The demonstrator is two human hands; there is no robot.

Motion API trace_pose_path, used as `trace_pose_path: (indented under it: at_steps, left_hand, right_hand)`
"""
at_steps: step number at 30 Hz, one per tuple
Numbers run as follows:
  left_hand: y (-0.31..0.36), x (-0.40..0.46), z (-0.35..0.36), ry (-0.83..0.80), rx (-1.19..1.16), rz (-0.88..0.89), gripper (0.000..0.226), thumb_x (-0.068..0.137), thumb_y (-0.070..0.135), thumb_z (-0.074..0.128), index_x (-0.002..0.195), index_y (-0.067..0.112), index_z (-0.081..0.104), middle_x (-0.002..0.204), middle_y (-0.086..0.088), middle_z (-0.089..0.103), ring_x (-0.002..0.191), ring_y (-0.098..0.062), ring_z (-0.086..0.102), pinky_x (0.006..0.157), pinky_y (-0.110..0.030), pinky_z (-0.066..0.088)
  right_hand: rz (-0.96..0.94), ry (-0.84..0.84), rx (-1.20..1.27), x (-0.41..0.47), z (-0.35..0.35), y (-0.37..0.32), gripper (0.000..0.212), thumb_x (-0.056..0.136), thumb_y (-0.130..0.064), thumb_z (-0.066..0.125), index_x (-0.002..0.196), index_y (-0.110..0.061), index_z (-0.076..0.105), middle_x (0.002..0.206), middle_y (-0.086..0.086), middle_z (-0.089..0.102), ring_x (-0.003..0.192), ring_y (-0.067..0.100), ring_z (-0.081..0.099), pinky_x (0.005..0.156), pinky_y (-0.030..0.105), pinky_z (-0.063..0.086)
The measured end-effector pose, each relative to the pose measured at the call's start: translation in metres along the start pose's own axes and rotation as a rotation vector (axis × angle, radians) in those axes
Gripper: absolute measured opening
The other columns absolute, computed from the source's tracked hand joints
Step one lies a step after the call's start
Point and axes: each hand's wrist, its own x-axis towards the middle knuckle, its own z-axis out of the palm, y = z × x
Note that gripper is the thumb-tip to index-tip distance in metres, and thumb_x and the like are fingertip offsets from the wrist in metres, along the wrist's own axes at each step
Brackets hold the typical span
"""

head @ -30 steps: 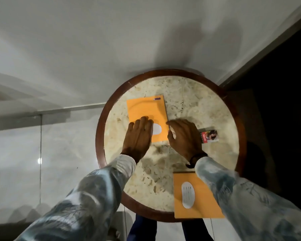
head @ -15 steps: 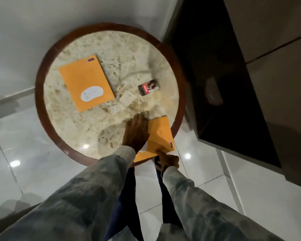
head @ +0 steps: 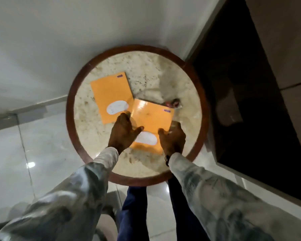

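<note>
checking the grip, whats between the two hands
The near booklet, its white label up, lies between the left hand and the right hand, as the head view shows.

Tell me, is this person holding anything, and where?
The nearer orange booklet: the right hand pinches its near right edge, the left hand lies along its left edge; blur hides that grip.

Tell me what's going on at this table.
A person stands over a round stone-topped table with both hands at the near orange booklet. The left hand lies flat on its left side, fingers spread. The right hand is at its right edge; blur hides whether it grips. The far orange booklet lies flat beside it, their corners meeting. A small card lies just beyond.
</note>
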Motion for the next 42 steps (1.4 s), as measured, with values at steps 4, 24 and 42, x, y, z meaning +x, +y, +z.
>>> trace_pose_path:
  at_steps: [4,24,42]
  left_hand:
    - [-0.022,0.039,-0.047,0.188,-0.092,-0.161,0.063,0.083,0.037,0.080,0.117,-0.005,0.048,0.118,-0.026,0.061,0.111,-0.043,0.059,0.082,-0.042,0.046]
    - [-0.075,0.080,-0.067,0.172,-0.490,0.132,0.040,0.093,0.003,0.069,0.102,0.008,0.030,0.076,0.006,0.046,0.065,-0.006,0.046,0.058,-0.011,0.039]
    - [-0.062,0.069,-0.054,0.507,-0.499,0.060,0.053,0.098,0.024,0.064,0.129,0.004,0.027,0.111,0.029,0.055,0.092,0.017,0.058,0.071,-0.030,0.054]
  right_hand:
    - [-0.213,-0.184,-0.181,0.044,0.057,-0.071,0.040,0.081,-0.014,0.065,0.121,-0.009,0.063,0.121,0.014,0.070,0.113,0.035,0.064,0.084,0.036,0.052]
    - [-0.014,-0.476,0.095,0.103,0.131,-0.146,0.022,0.088,0.002,0.062,0.108,0.000,0.070,0.112,0.018,0.072,0.104,0.035,0.066,0.088,0.043,0.054]
    - [-0.524,-0.158,0.097,0.054,0.125,-0.126,0.050,0.083,-0.011,0.070,0.125,-0.018,0.045,0.117,0.001,0.068,0.099,0.016,0.067,0.078,0.016,0.054]
